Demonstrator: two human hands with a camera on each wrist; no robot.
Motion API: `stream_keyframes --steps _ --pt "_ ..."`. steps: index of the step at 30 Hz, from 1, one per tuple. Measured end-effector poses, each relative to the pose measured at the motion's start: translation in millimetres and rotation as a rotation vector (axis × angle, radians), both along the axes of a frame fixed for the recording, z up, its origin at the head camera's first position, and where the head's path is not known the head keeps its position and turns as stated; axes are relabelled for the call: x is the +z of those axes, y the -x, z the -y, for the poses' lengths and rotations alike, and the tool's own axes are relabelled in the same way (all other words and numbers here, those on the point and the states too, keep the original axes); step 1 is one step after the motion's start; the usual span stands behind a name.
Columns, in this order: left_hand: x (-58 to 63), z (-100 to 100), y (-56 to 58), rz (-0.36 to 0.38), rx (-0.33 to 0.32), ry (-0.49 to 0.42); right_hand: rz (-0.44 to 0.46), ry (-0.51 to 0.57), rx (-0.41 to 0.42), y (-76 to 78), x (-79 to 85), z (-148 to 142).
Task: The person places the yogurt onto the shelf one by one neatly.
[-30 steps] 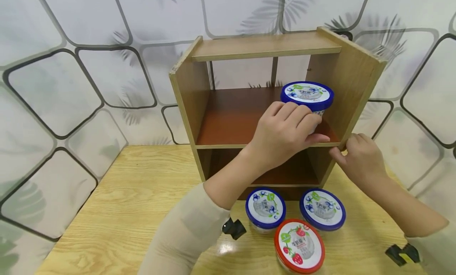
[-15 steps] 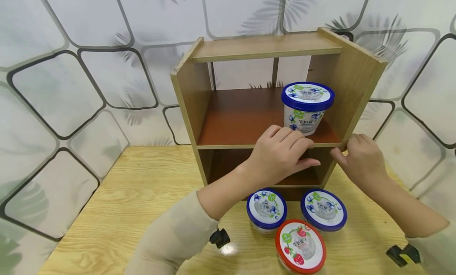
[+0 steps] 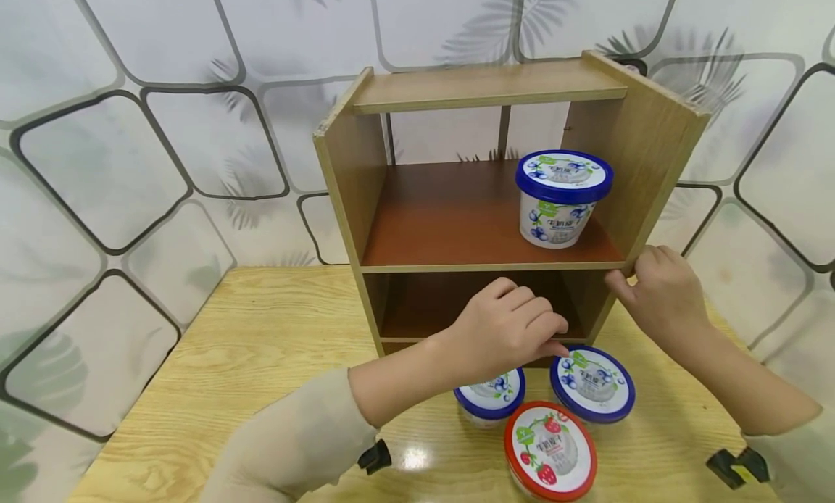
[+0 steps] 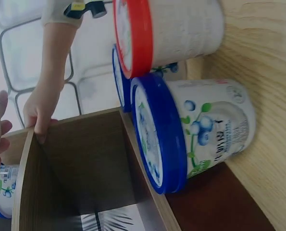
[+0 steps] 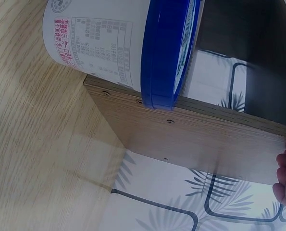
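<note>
Tub (image 3: 493,400) between shelf (image 3: 443,231) and red-lidded tub (image 3: 551,451)

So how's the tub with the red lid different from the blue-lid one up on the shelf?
The red-lidded tub shows strawberries, but the shelved blue-lidded tub shows blueberries. The red-lidded tub stands on the table; the shelved blue-lidded tub stands on the upper shelf of the wooden cabinet. Both are upright, with round lids on.
</note>
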State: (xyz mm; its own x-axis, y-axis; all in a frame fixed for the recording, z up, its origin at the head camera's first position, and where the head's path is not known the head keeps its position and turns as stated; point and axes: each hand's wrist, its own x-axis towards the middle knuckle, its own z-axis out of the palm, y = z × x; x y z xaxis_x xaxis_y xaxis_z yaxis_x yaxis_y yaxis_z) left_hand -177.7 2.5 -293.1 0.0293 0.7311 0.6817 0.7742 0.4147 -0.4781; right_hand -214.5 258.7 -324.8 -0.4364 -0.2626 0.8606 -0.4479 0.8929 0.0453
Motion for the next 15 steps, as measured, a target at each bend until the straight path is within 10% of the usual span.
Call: stream_keyframes --steps 15 --pt "-18.7 24.6 -7.0 -0.030 -0.055 0.038 0.005 0.014 0.016 -0.8 1.4 0.6"
